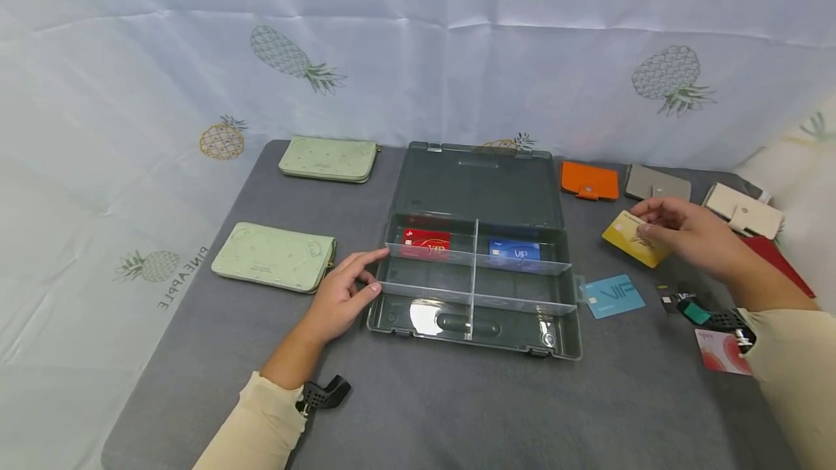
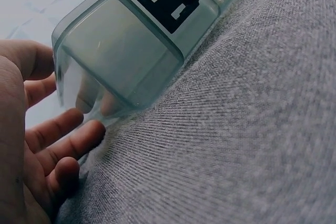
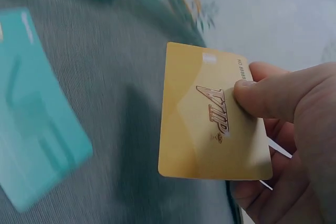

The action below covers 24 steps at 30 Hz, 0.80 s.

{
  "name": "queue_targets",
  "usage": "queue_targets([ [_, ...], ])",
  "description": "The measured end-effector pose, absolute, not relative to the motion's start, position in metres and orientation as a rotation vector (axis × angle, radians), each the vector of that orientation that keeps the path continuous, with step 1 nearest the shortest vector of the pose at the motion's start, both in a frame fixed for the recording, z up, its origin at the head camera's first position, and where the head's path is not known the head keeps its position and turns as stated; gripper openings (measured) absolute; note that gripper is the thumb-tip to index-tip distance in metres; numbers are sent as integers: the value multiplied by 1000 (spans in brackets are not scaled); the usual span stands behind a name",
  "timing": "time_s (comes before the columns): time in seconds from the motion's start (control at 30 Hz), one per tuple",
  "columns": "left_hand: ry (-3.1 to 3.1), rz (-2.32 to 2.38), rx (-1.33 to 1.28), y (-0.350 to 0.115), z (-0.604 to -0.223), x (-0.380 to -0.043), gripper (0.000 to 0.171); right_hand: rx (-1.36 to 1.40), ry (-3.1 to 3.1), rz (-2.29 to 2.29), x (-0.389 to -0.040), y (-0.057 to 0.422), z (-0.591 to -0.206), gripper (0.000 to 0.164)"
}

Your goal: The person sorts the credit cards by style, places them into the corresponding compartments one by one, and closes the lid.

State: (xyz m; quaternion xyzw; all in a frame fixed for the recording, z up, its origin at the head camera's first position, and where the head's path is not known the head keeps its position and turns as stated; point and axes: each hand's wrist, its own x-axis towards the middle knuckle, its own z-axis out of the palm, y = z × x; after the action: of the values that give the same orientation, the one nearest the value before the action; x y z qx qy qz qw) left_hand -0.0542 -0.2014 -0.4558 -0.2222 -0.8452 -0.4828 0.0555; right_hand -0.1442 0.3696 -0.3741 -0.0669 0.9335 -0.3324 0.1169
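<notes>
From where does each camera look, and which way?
Head: worn on the head, facing forward and down at the box; left hand and right hand show.
Left wrist: on that wrist, facing the box's corner; part of the left hand shows.
Right wrist: on that wrist, facing the yellow card; part of the right hand shows.
Shared by head and right wrist: yellow card, teal card.

a divided box [image 1: 564, 336] lies on the table [image 1: 424, 405], at the centre of the frame. one card [image 1: 418, 239] is in its upper left compartment [image 1: 462, 238], another card [image 1: 506, 252] in its upper right compartment [image 1: 554, 246]. two wallets [image 1: 274, 256] lie left of the box. at the right, card holders [image 1: 589, 178] make a row; below them, a loose card [image 1: 616, 297] lies beside the box.
</notes>
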Motion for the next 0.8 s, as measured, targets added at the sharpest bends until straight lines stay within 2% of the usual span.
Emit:
queue_targets([
  [0.43,-2584,-1467,-665,-201,-454,-53,52,-439,2666,-1153,-132,274,-346,25],
  [0.8,-2596,-1463,-661,-203,-453,-55,51,-583,2489,-1241,-131,208,-347,19],
])
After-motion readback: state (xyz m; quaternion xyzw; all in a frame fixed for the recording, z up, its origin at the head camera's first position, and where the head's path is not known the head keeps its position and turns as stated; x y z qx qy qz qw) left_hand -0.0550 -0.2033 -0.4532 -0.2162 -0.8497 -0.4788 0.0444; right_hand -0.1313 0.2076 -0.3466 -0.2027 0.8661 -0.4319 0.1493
